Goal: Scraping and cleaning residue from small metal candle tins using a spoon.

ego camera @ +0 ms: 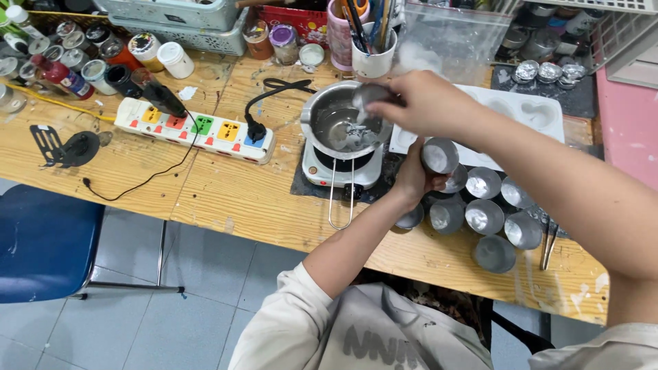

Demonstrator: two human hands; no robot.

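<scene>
Tin cup (439, 155) (tilted) in left hand (415, 179)

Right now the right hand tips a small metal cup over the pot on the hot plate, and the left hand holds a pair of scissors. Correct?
Not quite. In the head view the left hand holds a small metal cup, not scissors. The right hand does tip a cup over the pot on the hot plate.
</scene>
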